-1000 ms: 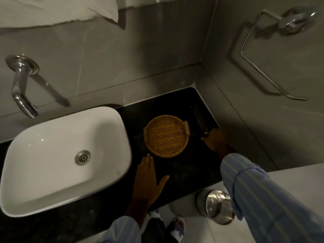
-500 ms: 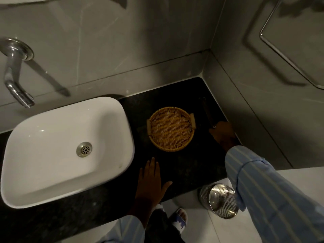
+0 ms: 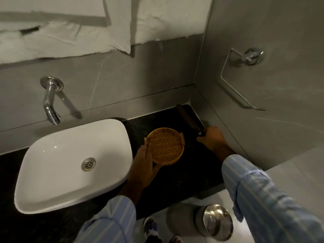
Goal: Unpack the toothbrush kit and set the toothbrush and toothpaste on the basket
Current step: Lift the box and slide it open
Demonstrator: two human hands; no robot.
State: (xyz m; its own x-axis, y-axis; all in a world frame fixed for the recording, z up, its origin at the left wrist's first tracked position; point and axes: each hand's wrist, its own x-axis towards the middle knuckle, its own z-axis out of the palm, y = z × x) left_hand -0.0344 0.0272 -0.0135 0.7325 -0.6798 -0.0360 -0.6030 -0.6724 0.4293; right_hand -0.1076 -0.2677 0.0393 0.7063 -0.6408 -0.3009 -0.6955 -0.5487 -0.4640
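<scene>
Left hand (image 3: 146,162): your left hand lies on the near-left rim of the basket; its fingers (image 3: 147,148) are curled along the rim and the thumb reaches under the near edge, so it holds the basket.
Right hand (image 3: 211,139): your right hand is closed around the near end of the kit; the fingers wrap it, and only the dark far part of the kit shows past them.
Kit (image 3: 188,118): a long dark narrow pack. It lies on the worktop close to the right wall and points toward the back corner. It is just beside the basket, to its right, and I cannot tell if it touches the basket. It looks closed; the toothbrush and toothpaste are not seen.
Basket (image 3: 165,146): round, woven, yellow-brown, with a small handle on each side. It stands on the worktop between the sink and the kit.
Worktop (image 3: 175,181): dark, speckled stone.
Sink (image 3: 61,155): white basin on the left part of the worktop, just beside your left hand.
Tap (image 3: 50,100): chrome, on the back wall above the sink.
Towel ring (image 3: 245,76): chrome, on the right wall.
Bin (image 3: 214,222): shiny metal, on the floor below the worktop edge.
</scene>
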